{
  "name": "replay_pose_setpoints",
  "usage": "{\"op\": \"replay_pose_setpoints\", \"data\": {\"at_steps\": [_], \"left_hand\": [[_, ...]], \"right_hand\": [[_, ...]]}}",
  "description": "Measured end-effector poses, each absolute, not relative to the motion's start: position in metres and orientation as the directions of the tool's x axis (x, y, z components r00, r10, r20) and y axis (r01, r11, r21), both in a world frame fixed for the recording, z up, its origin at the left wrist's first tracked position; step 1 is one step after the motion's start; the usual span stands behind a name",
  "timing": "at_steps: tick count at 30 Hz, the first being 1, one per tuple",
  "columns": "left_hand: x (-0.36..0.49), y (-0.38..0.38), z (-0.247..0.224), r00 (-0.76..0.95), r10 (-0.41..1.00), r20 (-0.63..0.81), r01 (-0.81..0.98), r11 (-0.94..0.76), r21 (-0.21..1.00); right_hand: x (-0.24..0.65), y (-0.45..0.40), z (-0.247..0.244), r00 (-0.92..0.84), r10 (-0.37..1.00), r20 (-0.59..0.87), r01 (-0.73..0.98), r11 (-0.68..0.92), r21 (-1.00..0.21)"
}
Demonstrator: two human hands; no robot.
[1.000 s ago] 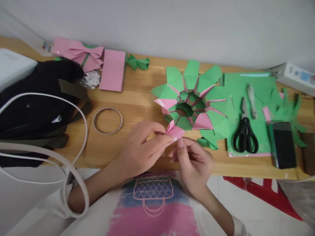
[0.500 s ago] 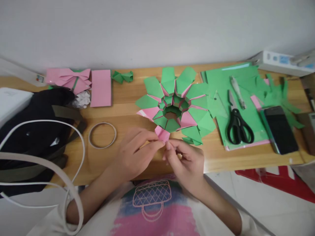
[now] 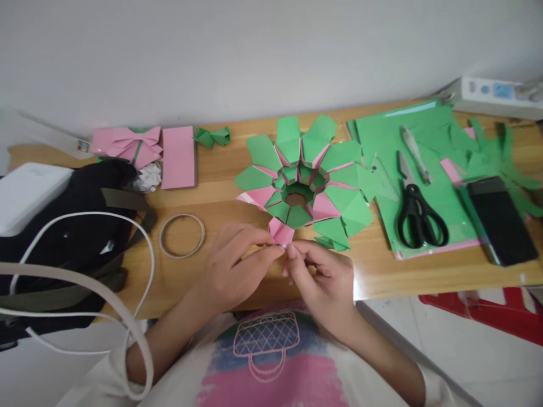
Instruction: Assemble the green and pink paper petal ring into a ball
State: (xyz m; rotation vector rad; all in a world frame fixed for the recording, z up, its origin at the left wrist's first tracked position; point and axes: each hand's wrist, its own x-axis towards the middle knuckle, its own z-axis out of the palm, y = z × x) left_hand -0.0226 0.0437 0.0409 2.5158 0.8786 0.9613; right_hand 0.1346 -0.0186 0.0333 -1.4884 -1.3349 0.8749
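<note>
Between my two hands is a small folded pink paper piece (image 3: 281,232), just in front of a flower-shaped ring of green and pink folded paper (image 3: 326,204). My left hand (image 3: 240,265) is closed, its thumb and finger pinching the piece's lower left edge. Fingertips of my right hand (image 3: 320,277) are pressed together at the same lower tip, the other fingers curled. A tiny whitish bit shows where the fingertips meet; what it is I cannot make out. Whether the pink piece touches the ring is unclear.
To the left are a tape roll (image 3: 182,236), a pink paper stack (image 3: 179,157), a pink paper bow (image 3: 136,141) and a black bag (image 3: 85,192). On the right, black-handled scissors (image 3: 418,217), a clear-barrelled pen (image 3: 416,154) and a phone (image 3: 500,220) lie on green sheets (image 3: 382,130). A white cable (image 3: 146,243) loops at left.
The view has shifted slightly, so things at the sides sit a little differently in it. Both hands keep their pinch on the pink piece, with barely any movement.
</note>
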Motion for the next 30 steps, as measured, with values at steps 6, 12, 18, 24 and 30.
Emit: {"op": "replay_pose_setpoints", "data": {"at_steps": [6, 12, 18, 24, 30], "left_hand": [[-0.0213, 0.0429, 0.0403, 0.58, 0.644, 0.5, 0.448, -0.764, 0.464], [-0.0209, 0.0446, 0.0396, 0.604, 0.626, 0.493, 0.449, -0.778, 0.439], [-0.0226, 0.0464, 0.0389, 0.641, 0.668, 0.377, 0.442, -0.723, 0.531], [-0.0256, 0.0466, 0.0398, 0.63, 0.662, 0.406, 0.46, -0.739, 0.493], [-0.0231, 0.0472, 0.0392, 0.575, 0.671, 0.468, 0.453, -0.737, 0.501]], "right_hand": [[0.1349, -0.018, 0.0355, 0.143, 0.985, 0.098, 0.369, 0.039, -0.928], [0.1347, -0.0201, 0.0315, 0.143, 0.986, 0.087, 0.36, 0.03, -0.932], [0.1338, -0.0194, 0.0299, 0.137, 0.987, 0.079, 0.348, 0.026, -0.937], [0.1335, -0.0194, 0.0299, 0.171, 0.984, 0.059, 0.311, 0.003, -0.95], [0.1339, -0.0181, 0.0297, 0.151, 0.985, 0.079, 0.35, 0.022, -0.936]]}}
